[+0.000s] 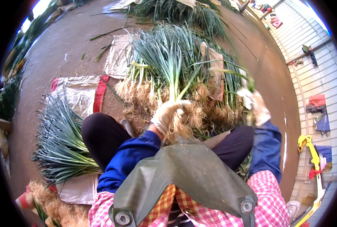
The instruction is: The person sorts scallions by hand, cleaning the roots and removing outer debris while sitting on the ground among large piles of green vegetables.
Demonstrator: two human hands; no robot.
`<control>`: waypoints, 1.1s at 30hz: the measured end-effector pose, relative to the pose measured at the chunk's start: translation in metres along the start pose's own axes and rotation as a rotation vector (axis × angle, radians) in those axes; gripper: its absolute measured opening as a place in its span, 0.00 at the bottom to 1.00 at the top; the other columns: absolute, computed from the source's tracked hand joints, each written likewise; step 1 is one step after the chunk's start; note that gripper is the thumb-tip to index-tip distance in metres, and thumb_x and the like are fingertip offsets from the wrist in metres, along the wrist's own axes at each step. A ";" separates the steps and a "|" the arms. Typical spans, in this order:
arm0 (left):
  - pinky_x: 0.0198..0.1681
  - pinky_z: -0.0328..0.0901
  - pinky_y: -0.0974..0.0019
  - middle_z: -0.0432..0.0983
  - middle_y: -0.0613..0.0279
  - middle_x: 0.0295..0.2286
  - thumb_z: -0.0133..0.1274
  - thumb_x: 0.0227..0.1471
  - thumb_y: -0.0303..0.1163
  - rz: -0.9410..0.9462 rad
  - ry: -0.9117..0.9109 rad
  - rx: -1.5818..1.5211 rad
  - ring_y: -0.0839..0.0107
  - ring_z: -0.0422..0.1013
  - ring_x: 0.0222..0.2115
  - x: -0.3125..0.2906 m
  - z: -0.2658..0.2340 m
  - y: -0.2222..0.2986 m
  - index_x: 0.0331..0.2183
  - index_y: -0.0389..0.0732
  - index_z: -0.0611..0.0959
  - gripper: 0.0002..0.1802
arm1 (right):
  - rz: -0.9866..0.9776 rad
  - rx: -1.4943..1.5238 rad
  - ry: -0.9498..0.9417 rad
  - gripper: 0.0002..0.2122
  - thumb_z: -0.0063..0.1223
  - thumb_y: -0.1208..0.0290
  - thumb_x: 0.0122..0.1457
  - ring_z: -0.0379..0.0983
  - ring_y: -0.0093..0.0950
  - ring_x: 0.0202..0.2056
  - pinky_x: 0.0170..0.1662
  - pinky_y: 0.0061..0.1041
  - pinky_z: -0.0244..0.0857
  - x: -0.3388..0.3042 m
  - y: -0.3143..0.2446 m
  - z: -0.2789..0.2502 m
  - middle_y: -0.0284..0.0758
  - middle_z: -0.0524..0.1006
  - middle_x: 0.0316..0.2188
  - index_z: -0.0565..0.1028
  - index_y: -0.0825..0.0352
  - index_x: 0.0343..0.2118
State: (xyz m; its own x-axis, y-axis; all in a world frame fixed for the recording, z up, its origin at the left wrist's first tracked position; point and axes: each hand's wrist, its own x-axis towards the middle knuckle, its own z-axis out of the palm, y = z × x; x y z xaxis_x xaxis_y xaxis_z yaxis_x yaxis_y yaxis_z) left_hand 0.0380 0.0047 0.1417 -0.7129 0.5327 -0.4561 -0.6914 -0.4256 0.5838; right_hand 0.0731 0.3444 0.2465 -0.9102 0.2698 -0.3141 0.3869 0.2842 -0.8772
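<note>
My left hand [167,114], in a pale work glove, is closed round the lower stems of green onions [173,81]. Their long leaves fan away from me, and stringy roots hang below the glove. Off to the right, my gloved right hand [256,106] grips a loose green onion leaf [250,82], partly blurred. Just beyond my left hand lies a heap of green onions [144,70] with tan, dirt-dusted roots [136,90]. By my left knee rests a bundle of green onions [64,140], its leaves pointing left and its pale stem ends toward me.
White sacks, one with red edges [77,90], lie on the brown floor [55,64]. Another green onion pile [176,15] is at the far side. A root heap [59,202] sits at lower left. Right stands a corrugated wall [308,83] with a yellow pole-like object [315,162] near it.
</note>
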 end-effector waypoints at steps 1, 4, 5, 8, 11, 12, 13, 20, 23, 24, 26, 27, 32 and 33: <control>0.11 0.55 0.83 0.66 0.74 0.16 0.62 0.45 0.30 0.074 -0.025 -0.029 0.87 0.60 0.11 -0.008 -0.003 0.016 0.40 0.35 0.76 0.20 | 0.098 -0.052 0.125 0.10 0.58 0.62 0.53 0.55 0.07 0.13 0.13 0.10 0.46 -0.024 0.006 -0.018 0.20 0.74 0.19 0.75 0.61 0.34; 0.16 0.55 0.83 0.63 0.78 0.17 0.54 0.52 0.32 0.244 -0.269 -0.212 0.88 0.58 0.14 -0.011 -0.014 0.043 0.48 0.30 0.72 0.23 | 0.333 -0.393 0.371 0.07 0.58 0.63 0.52 0.63 0.22 0.18 0.21 0.26 0.57 -0.092 0.135 -0.150 0.26 0.70 0.18 0.76 0.60 0.27; 0.18 0.56 0.83 0.63 0.79 0.18 0.52 0.54 0.32 0.280 -0.293 -0.273 0.88 0.58 0.15 -0.013 -0.014 0.047 0.50 0.29 0.70 0.24 | 0.600 -0.924 0.206 0.10 0.58 0.61 0.52 0.67 0.26 0.24 0.28 0.29 0.60 -0.129 0.169 -0.185 0.30 0.74 0.22 0.78 0.62 0.30; 0.19 0.60 0.83 0.67 0.78 0.21 0.51 0.54 0.29 0.352 -0.170 -0.240 0.88 0.62 0.16 -0.008 -0.012 0.050 0.49 0.32 0.73 0.21 | 1.052 -1.429 -0.287 0.15 0.57 0.57 0.51 0.77 0.35 0.35 0.41 0.35 0.69 -0.171 0.205 -0.191 0.39 0.80 0.30 0.81 0.67 0.31; 0.18 0.63 0.83 0.72 0.76 0.24 0.59 0.47 0.31 0.214 0.030 -0.164 0.87 0.64 0.17 0.021 -0.024 0.024 0.42 0.40 0.80 0.17 | 0.671 -1.093 0.045 0.11 0.52 0.62 0.53 0.74 0.36 0.29 0.33 0.34 0.67 -0.110 0.209 -0.187 0.39 0.78 0.25 0.78 0.65 0.24; 0.18 0.62 0.82 0.73 0.76 0.24 0.60 0.46 0.31 0.184 0.111 -0.094 0.86 0.64 0.17 0.024 -0.029 0.015 0.41 0.40 0.80 0.17 | 0.488 -0.884 0.070 0.10 0.52 0.63 0.53 0.72 0.33 0.27 0.31 0.31 0.66 -0.066 0.188 -0.157 0.36 0.77 0.24 0.78 0.64 0.24; 0.18 0.62 0.81 0.73 0.75 0.24 0.61 0.45 0.32 0.155 0.191 -0.028 0.86 0.64 0.17 0.028 -0.036 0.004 0.40 0.41 0.81 0.17 | 0.335 -0.671 0.034 0.08 0.51 0.65 0.54 0.70 0.30 0.25 0.29 0.29 0.64 -0.026 0.163 -0.125 0.33 0.75 0.22 0.77 0.63 0.25; 0.31 0.62 0.74 0.78 0.70 0.32 0.60 0.43 0.31 -0.067 0.144 -0.073 0.79 0.66 0.28 0.057 -0.049 -0.030 0.36 0.42 0.84 0.13 | 0.116 -0.308 -0.049 0.21 0.60 0.56 0.49 0.67 0.34 0.39 0.44 0.30 0.62 0.172 0.125 0.084 0.36 0.72 0.38 0.72 0.65 0.41; 0.23 0.61 0.80 0.77 0.69 0.30 0.60 0.45 0.32 -0.014 0.159 -0.004 0.82 0.66 0.22 0.057 -0.038 -0.021 0.37 0.41 0.83 0.14 | 0.213 -0.543 0.175 0.36 0.64 0.60 0.45 0.59 0.39 0.57 0.56 0.36 0.57 0.221 0.173 0.141 0.48 0.64 0.56 0.63 0.75 0.54; 0.21 0.61 0.80 0.77 0.70 0.29 0.60 0.45 0.30 -0.034 0.120 -0.031 0.82 0.66 0.21 0.055 -0.029 -0.018 0.37 0.39 0.83 0.14 | 0.279 -0.440 0.105 0.29 0.64 0.61 0.46 0.62 0.39 0.54 0.55 0.36 0.57 0.230 0.178 0.130 0.47 0.69 0.51 0.69 0.74 0.48; 0.20 0.61 0.81 0.77 0.70 0.28 0.59 0.46 0.29 0.009 0.173 0.030 0.83 0.66 0.20 0.072 -0.050 -0.024 0.37 0.39 0.83 0.13 | 0.265 0.046 -0.120 0.11 0.62 0.66 0.46 0.72 0.33 0.40 0.45 0.30 0.64 0.233 0.163 0.129 0.38 0.79 0.30 0.79 0.69 0.29; 0.20 0.61 0.81 0.77 0.70 0.28 0.59 0.46 0.29 0.013 0.172 0.049 0.83 0.66 0.20 0.081 -0.052 -0.032 0.37 0.38 0.83 0.13 | 0.062 0.233 -0.081 0.05 0.58 0.70 0.47 0.71 0.25 0.26 0.31 0.21 0.65 0.237 0.150 0.112 0.31 0.77 0.23 0.78 0.66 0.25; 0.25 0.62 0.82 0.78 0.69 0.33 0.52 0.50 0.29 0.026 0.139 -0.012 0.84 0.68 0.24 0.083 -0.055 -0.029 0.39 0.37 0.81 0.13 | -0.412 0.397 -0.132 0.11 0.54 0.71 0.57 0.72 0.19 0.32 0.37 0.18 0.70 0.189 -0.004 0.061 0.29 0.77 0.33 0.73 0.71 0.40; 0.25 0.63 0.82 0.78 0.67 0.34 0.52 0.50 0.28 0.046 0.156 -0.025 0.82 0.69 0.26 0.081 -0.066 -0.027 0.40 0.36 0.81 0.13 | -0.446 0.486 -0.230 0.14 0.58 0.69 0.54 0.73 0.19 0.32 0.39 0.18 0.70 0.147 -0.040 0.087 0.29 0.77 0.34 0.73 0.69 0.41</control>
State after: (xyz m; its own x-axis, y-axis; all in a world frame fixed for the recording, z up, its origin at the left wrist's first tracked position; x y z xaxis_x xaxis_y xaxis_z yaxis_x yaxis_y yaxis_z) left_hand -0.0081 0.0112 0.0448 -0.7522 0.3930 -0.5289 -0.6587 -0.4665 0.5903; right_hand -0.0890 0.2930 0.2035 -0.9957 0.0064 0.0924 -0.0925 -0.1353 -0.9865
